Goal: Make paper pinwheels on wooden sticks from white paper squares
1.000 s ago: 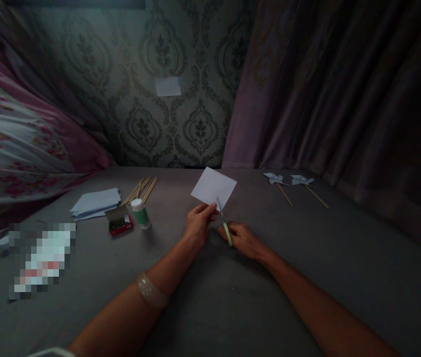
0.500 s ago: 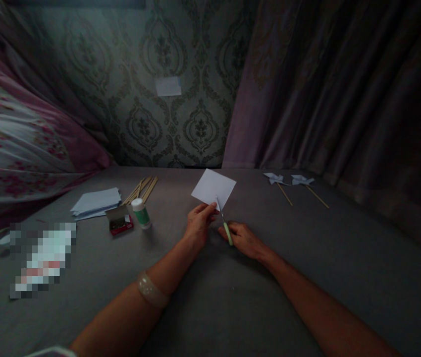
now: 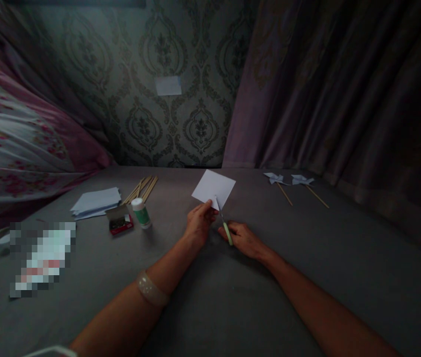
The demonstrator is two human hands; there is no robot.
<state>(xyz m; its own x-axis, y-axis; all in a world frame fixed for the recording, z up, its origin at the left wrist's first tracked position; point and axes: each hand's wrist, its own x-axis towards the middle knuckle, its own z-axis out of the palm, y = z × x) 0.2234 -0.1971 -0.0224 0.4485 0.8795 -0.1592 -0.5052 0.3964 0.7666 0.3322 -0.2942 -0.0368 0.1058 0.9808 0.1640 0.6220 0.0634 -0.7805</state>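
Note:
A square sheet of white paper [image 3: 214, 186] is raised above the grey surface, one corner pointing toward me. My left hand [image 3: 200, 220] pinches its near edge, thumb on top and the fingers beneath. In my right hand [image 3: 243, 238] is a pair of scissors [image 3: 227, 232] with light green handles. The blades lie on the paper close to its near corner, their tip reaching inward from the edge. How far the blades are apart is too small to tell.
Left of my hands stand a white-and-green glue bottle [image 3: 141, 214], an opened small red box [image 3: 120, 224], a stack of paper [image 3: 97, 202] and several wooden sticks [image 3: 141, 189]. Two paper pinwheels [image 3: 275, 179] on sticks lie at the right. A blurred-out packet [image 3: 45, 258] is at far left.
My left thumb has shifted slightly left along the paper's edge. The paper has moved very little; the scissors and my right hand stay almost where they were.

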